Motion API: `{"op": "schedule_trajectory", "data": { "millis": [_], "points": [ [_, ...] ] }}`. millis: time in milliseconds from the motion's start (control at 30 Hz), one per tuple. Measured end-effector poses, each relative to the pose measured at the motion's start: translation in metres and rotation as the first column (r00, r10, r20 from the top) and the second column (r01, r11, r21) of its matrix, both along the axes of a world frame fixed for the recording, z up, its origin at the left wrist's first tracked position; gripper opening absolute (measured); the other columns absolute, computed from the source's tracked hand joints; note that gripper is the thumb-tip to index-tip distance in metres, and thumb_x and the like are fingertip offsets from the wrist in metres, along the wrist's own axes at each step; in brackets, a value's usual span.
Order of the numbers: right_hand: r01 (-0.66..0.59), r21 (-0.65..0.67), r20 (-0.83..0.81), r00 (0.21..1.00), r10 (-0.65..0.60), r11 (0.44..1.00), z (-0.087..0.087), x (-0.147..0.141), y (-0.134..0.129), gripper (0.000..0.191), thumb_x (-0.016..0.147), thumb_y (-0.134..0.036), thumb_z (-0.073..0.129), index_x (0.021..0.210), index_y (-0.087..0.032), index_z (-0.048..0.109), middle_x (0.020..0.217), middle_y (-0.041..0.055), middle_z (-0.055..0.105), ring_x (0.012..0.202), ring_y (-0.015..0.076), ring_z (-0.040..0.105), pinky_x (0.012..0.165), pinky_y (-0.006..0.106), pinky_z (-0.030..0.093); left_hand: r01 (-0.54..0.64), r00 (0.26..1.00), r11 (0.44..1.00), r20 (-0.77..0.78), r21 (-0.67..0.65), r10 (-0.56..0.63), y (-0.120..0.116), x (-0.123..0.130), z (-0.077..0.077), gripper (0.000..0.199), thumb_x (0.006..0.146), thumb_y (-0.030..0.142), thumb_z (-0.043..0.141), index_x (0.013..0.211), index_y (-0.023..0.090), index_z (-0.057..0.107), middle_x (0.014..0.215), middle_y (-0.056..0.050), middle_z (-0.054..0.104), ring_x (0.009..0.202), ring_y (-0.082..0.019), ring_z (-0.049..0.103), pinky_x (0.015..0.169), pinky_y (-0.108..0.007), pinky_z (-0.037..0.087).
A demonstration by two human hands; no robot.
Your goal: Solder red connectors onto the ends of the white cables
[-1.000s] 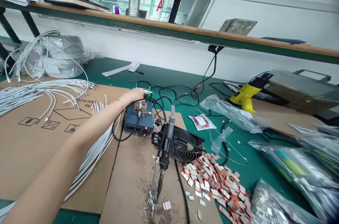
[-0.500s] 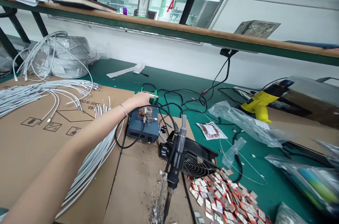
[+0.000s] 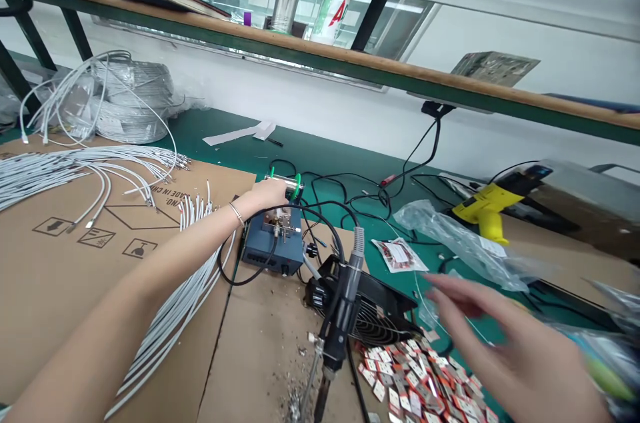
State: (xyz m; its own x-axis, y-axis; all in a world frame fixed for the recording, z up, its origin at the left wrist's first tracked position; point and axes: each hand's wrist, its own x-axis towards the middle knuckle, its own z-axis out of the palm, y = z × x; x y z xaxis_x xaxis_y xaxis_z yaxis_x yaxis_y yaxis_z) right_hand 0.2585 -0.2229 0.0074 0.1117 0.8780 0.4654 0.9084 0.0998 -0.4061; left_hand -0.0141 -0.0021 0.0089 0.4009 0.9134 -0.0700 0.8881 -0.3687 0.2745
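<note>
My left hand [image 3: 270, 195] reaches across to a small solder spool [image 3: 299, 187] with green rims at the back of a blue control box [image 3: 273, 246]. Its fingers curl onto the spool, their tips partly hidden. My right hand [image 3: 520, 343], slightly blurred, hovers at the right above the bench, thumb and fingers apart, with nothing between them. Between the hands a black soldering iron [image 3: 343, 310] is fixed tip-down in a holder. Just left of my right hand lies a pile of small red-and-white metal pieces [image 3: 415, 380].
Bundled white cables [image 3: 175, 316] lie on cardboard [image 3: 100, 296] at left, below a large cable coil [image 3: 133, 103]. A black fan [image 3: 385, 316] stands behind the iron. A yellow heat gun [image 3: 483, 210] and plastic bags [image 3: 450, 236] lie at right. A shelf [image 3: 400, 70] crosses the back.
My right hand has come into view from the right. My left hand stays at the spool. The view has shifted slightly.
</note>
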Motion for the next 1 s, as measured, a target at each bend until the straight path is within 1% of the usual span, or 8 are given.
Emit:
{"op": "schedule_trajectory", "data": {
  "millis": [67,133,267,433,633,767,867,1000],
  "points": [
    [-0.199,-0.169,0.150,0.963,0.225,0.965,0.018,-0.033,0.043,0.035,0.087,-0.046,0.042,0.097,-0.026,0.069,0.084,0.0062,0.070,0.076,0.0242,0.064,0.069,0.036,0.050,0.011,1.000,1.000,0.000,0.004,-0.011,0.002,0.000,-0.001,0.021,0.085,0.030,0.057,0.091,0.015,0.071,0.099,-0.015,0.074,0.098,-0.031,0.069,0.077,-0.036,0.053],
    [-0.287,-0.375,0.259,0.880,0.397,0.881,0.022,-0.067,0.080,0.035,0.092,-0.037,0.037,0.105,-0.024,0.066,0.087,0.0059,0.070,0.083,0.0241,0.064,0.072,0.034,0.048,0.009,1.000,1.000,0.000,0.016,-0.009,0.003,0.001,-0.003,0.021,0.085,0.030,0.057,0.091,0.016,0.071,0.101,-0.015,0.074,0.100,-0.031,0.069,0.079,-0.035,0.053],
    [-0.222,-0.603,0.329,0.805,0.493,0.766,0.005,-0.112,0.128,0.048,0.091,-0.050,0.055,0.123,-0.015,0.055,0.107,0.0141,0.068,0.099,0.0300,0.065,0.079,0.034,0.048,-0.022,1.000,0.998,0.006,0.051,0.021,0.005,0.002,-0.007,0.019,0.085,0.031,0.058,0.091,0.018,0.072,0.103,-0.014,0.074,0.105,-0.029,0.068,0.083,-0.033,0.053],
    [-0.243,-0.643,0.278,0.810,0.517,0.726,-0.015,-0.127,0.147,0.067,0.085,-0.055,0.062,0.131,-0.009,0.047,0.110,0.0184,0.066,0.099,0.0332,0.065,0.078,0.035,0.049,-0.020,1.000,0.997,0.016,0.068,0.019,0.006,0.002,-0.011,0.019,0.085,0.031,0.058,0.091,0.018,0.072,0.104,-0.014,0.074,0.105,-0.030,0.068,0.083,-0.034,0.053],
    [-0.292,-0.634,0.239,0.806,0.541,0.716,-0.008,-0.123,0.151,0.066,0.083,-0.048,0.068,0.134,-0.012,0.045,0.104,0.0109,0.067,0.094,0.0269,0.066,0.074,0.030,0.048,-0.011,0.999,0.998,0.034,0.059,0.009,0.008,0.000,-0.012,0.021,0.086,0.032,0.058,0.088,0.018,0.072,0.102,-0.014,0.074,0.104,-0.030,0.068,0.083,-0.034,0.053],
    [-0.275,-0.638,0.241,0.816,0.526,0.719,0.000,-0.117,0.156,0.033,0.080,-0.032,0.075,0.106,-0.017,0.061,0.085,0.0016,0.068,0.085,0.0203,0.065,0.071,0.026,0.045,-0.013,1.000,0.998,0.012,0.056,0.013,0.006,0.001,-0.011,0.020,0.086,0.031,0.058,0.091,0.018,0.073,0.106,-0.014,0.074,0.107,-0.030,0.067,0.085,-0.035,0.053],
    [-0.259,-0.612,0.249,0.834,0.493,0.747,0.002,-0.117,0.160,0.009,0.081,-0.020,0.072,0.087,-0.018,0.065,0.078,-0.0001,0.067,0.080,0.0172,0.063,0.068,0.024,0.042,-0.005,1.000,0.999,0.004,0.053,0.005,0.005,0.002,-0.010,0.020,0.086,0.031,0.058,0.091,0.017,0.072,0.107,-0.015,0.073,0.108,-0.030,0.067,0.086,-0.035,0.053],
    [-0.277,-0.595,0.238,0.836,0.495,0.754,0.003,-0.121,0.164,0.010,0.079,-0.016,0.072,0.071,-0.019,0.066,0.072,-0.0005,0.066,0.072,0.0154,0.061,0.065,0.024,0.040,-0.006,1.000,0.998,-0.008,0.065,0.007,0.005,0.002,-0.009,0.021,0.087,0.032,0.057,0.093,0.018,0.072,0.111,-0.014,0.073,0.108,-0.029,0.067,0.085,-0.033,0.053]
  ]
}}
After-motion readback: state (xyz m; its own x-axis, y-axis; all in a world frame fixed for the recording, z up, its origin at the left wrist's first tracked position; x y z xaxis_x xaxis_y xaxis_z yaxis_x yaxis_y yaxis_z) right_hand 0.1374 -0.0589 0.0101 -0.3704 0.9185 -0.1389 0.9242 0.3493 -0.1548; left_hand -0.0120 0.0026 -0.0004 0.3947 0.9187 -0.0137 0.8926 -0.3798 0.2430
